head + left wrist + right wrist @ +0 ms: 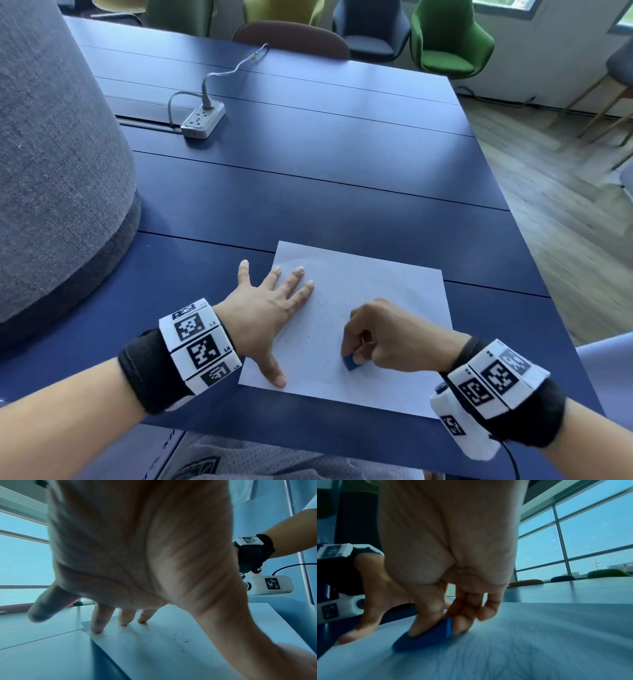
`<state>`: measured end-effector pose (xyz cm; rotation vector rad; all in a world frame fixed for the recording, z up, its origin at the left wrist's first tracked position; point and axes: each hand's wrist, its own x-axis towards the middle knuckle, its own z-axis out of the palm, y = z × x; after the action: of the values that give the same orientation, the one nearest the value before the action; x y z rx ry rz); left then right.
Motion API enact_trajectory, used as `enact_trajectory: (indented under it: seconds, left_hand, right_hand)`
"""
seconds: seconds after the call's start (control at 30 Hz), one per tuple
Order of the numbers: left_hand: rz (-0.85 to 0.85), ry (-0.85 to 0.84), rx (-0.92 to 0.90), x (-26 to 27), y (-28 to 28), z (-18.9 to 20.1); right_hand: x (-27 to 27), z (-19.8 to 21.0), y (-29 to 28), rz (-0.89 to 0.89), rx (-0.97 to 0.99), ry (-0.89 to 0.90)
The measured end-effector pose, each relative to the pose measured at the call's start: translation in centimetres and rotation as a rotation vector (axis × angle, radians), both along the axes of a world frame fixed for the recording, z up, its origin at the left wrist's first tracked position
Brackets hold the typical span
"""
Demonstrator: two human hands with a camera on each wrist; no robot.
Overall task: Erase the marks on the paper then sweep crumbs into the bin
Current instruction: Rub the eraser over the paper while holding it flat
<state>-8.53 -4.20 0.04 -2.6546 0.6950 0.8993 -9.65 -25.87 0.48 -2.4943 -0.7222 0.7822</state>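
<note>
A white sheet of paper (pixel 376 274) lies on the blue table near its front edge, with faint pencil lines (pixel 325 308) and small dark eraser crumbs (pixel 301 339) on it. My left hand (pixel 270 308) lies flat with fingers spread, pressing the sheet's left part; its fingertips (pixel 96 631) sit on the paper (pixel 163 642). My right hand (pixel 376 335) pinches a blue eraser (pixel 351 362) against the paper near the front. In the right wrist view the thumb and fingers hold the eraser (pixel 428 635) on the sheet (pixel 539 635). No bin is in view.
A white power strip (pixel 202 121) with its cable lies far back on the table (pixel 308 188). A big grey fabric-covered object (pixel 51 171) stands at the left. Chairs (pixel 448 37) line the far side, with wood floor at the right.
</note>
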Motion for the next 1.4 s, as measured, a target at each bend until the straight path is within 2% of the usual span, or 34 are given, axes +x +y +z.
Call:
enact_trajectory:
  seconds: [0.1, 0.27, 0.37, 0.5, 0.67, 0.83, 1.0, 1.07, 1.23, 1.4]
  left_hand:
    - [0.001, 0.004, -0.005, 0.0, 0.1, -0.1]
    - [-0.002, 0.001, -0.008, 0.0, 0.1, -0.1]
    - [0.001, -0.001, -0.015, 0.0, 0.1, -0.2]
    - [0.006, 0.003, -0.016, 0.0, 0.2, -0.1]
    - [0.002, 0.002, -0.025, 0.0, 0.3, -0.2]
    - [-0.008, -0.006, -0.03, 0.2, 0.5, -0.3]
    - [-0.001, -0.007, -0.04, 0.1, 0.8, -0.5]
    - [0.0, -0.007, -0.044, 0.1, 0.8, -0.5]
    - [-0.006, -0.009, -0.048, 0.1, 0.8, -0.5]
    - [-0.004, -0.015, -0.05, 0.1, 0.8, -0.6]
  right_hand:
    - [0.0, -0.4, -0.1, -0.076, 0.033, -0.114]
    - [-1.0, -0.1, -0.6, -0.002, 0.006, 0.012]
    - [-0.9, -0.4, -0.6, -0.08, 0.031, -0.067]
    - [-1.2, -0.4, -1.2, -0.037, -0.001, -0.017]
    - [-1.0, -0.9, -1.1, -0.144, 0.052, -0.076]
    - [-0.8, -0.1, -0.8, -0.019, 0.002, 0.035]
    - [2.0, -0.4, 1.9, -0.043, 0.016, -0.172]
    - [2.3, -0.5, 2.1, -0.058, 0.016, -0.187]
    - [0.6, 0.3, 1.5, 0.123, -0.065, 0.004]
    - [3.3, -0.2, 3.7, -0.01, 0.005, -0.221]
